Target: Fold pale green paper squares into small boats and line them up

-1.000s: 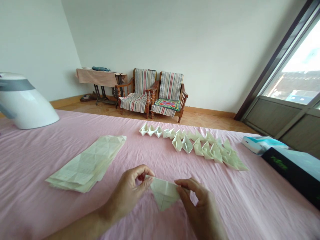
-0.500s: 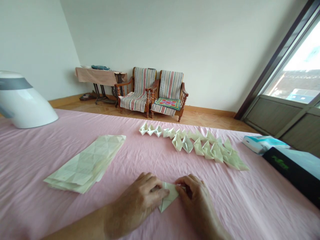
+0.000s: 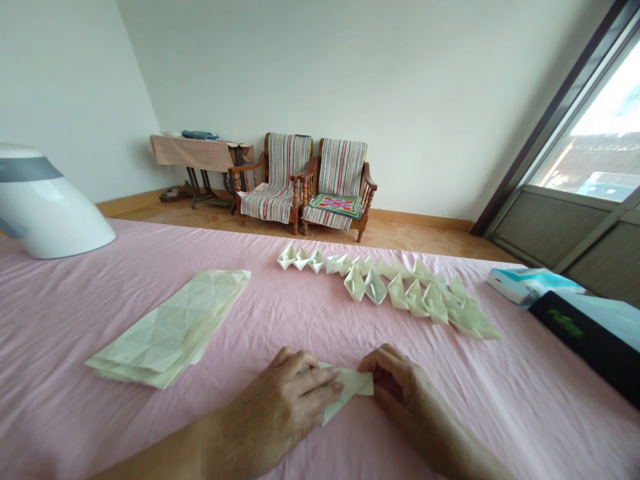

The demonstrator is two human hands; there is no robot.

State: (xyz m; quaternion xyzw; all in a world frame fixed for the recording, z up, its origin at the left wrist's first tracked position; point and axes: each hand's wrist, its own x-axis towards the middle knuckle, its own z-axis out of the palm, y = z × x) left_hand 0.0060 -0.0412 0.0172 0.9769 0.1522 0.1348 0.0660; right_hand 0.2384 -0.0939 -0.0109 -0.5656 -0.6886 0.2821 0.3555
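Observation:
A small cream folded paper piece [image 3: 350,389] lies on the pink cloth [image 3: 310,320] near the front edge. My left hand [image 3: 283,407] presses down on its left part with fingers flat and close together. My right hand [image 3: 400,390] pinches its right end between thumb and fingers. To the left lies a stack of creased cream paper sheets [image 3: 173,327]. Beyond the hands, a row of several folded paper boats [image 3: 395,290] runs across the cloth.
A white and grey rounded appliance [image 3: 45,207] sits at the far left. A teal-white box [image 3: 530,283] and a black box [image 3: 590,340] lie at the right. Two striped wooden armchairs [image 3: 310,187] and a covered table [image 3: 200,153] stand by the wall.
The paper piece, held up and spread a second ago, has been lowered onto the cloth and folded narrower. Both hands have moved down and now press it flat.

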